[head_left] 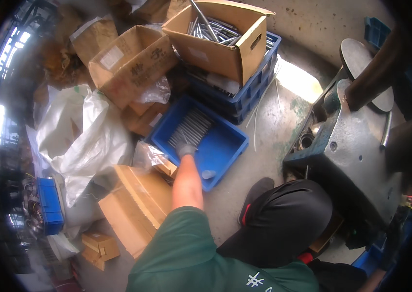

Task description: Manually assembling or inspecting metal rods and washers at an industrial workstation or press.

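Observation:
My left hand (185, 149), in a grey glove, reaches down into a shallow blue plastic bin (228, 155). Thin metal rods (197, 124) lie side by side in its far left part. The fingers appear closed round a metal rod that slants across the others; their tips are mostly hidden. A small pale, clear piece (209, 174) lies in the bin's near corner. At the lower right, beside the machine, my right hand (394, 242) is dark and blurred, and its fingers cannot be made out.
Behind the bin, a cardboard box of metal rods (215, 31) sits on stacked blue crates (259, 92). Open cartons (135, 65) and a white woven sack (87, 136) stand left. A metal machine (357, 151) stands right; my bent knee (293, 204) is between it and the bin.

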The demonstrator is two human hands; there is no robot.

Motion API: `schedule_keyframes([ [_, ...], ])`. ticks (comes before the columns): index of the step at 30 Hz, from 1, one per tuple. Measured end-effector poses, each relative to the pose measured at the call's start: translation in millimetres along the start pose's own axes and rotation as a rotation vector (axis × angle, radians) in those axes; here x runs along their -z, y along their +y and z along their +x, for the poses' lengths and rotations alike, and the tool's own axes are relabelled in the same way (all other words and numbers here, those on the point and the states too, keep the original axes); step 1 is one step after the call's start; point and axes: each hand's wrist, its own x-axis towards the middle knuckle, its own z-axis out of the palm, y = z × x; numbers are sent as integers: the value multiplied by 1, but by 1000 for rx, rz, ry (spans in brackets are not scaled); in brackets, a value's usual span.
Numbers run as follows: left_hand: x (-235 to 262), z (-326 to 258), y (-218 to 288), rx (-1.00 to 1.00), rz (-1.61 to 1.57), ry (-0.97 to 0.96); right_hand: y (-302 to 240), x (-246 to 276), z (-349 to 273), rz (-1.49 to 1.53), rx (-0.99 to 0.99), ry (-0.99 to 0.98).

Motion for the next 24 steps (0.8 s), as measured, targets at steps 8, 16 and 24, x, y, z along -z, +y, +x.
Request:
schedule_keyframes([
  [8,-28,-12,11,-186,341,-109,63,-108,-45,-392,156,-8],
  [16,-11,-6,26,200,307,-191,165,-201,-39,-716,243,-17],
  [24,-23,-14,4,-61,412,-85,32,-47,-20,-1037,326,-43],
])
